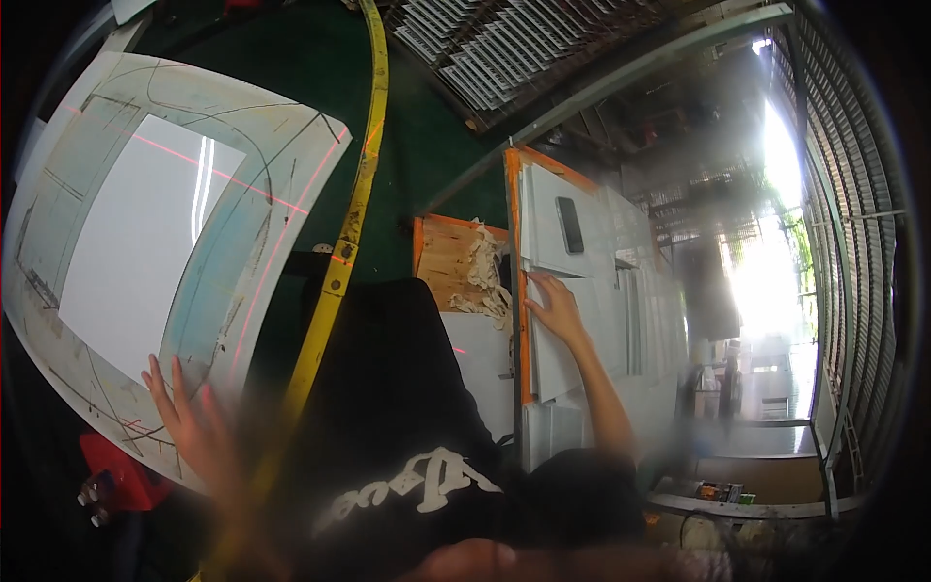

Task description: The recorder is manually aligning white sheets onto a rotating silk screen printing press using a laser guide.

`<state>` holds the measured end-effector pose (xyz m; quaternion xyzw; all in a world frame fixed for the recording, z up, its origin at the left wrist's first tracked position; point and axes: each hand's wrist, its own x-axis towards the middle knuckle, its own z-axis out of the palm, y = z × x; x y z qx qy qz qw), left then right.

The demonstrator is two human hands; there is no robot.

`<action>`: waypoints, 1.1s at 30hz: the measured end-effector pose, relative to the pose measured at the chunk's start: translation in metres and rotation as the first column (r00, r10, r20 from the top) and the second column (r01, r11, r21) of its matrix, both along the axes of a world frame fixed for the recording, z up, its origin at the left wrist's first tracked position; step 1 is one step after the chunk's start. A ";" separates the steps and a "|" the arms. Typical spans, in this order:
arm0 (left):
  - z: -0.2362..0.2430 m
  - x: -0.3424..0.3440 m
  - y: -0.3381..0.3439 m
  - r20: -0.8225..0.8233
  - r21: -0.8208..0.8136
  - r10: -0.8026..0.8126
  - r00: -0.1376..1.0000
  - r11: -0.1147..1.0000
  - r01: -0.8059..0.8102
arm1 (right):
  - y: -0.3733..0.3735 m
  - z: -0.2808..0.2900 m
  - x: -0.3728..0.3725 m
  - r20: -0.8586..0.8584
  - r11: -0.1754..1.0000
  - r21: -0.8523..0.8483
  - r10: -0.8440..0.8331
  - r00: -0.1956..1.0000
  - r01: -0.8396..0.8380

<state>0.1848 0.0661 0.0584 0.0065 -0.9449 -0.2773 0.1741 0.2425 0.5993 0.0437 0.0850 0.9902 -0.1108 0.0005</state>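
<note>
On the left, a white sheet (145, 242) lies on a pale, marked board (262, 242) crossed by red laser lines. My left hand (189, 417), fingers spread, is at the sheet's lower edge. My right hand (553, 310) is open, fingertips touching the left edge of a stacked white panel (577, 349) in an orange-edged rack (524, 354). A dark phone (568, 223) lies on the panel above it.
A yellow bar (339, 262) runs between board and rack. A wooden surface (441, 257) holds crumpled scraps (490, 267). A red object (136, 480) is below the board. Slatted metal racks (465, 48) stand at the top. Bright light and a metal frame (824, 456) are right.
</note>
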 end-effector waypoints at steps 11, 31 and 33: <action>0.006 0.009 0.033 -0.024 -0.002 -0.134 0.991 0.991 0.134 | 0.015 0.003 -0.004 -0.337 0.996 -0.062 0.045 0.940 -0.070; -0.003 0.042 0.159 0.064 0.988 -0.748 0.661 0.139 0.062 | -0.214 0.149 -0.093 -0.649 0.654 0.401 0.697 0.305 -0.641; -0.001 0.028 0.135 0.064 0.991 -0.618 0.783 0.131 0.023 | -0.196 0.145 -0.108 -0.669 0.768 0.361 0.609 0.427 -0.529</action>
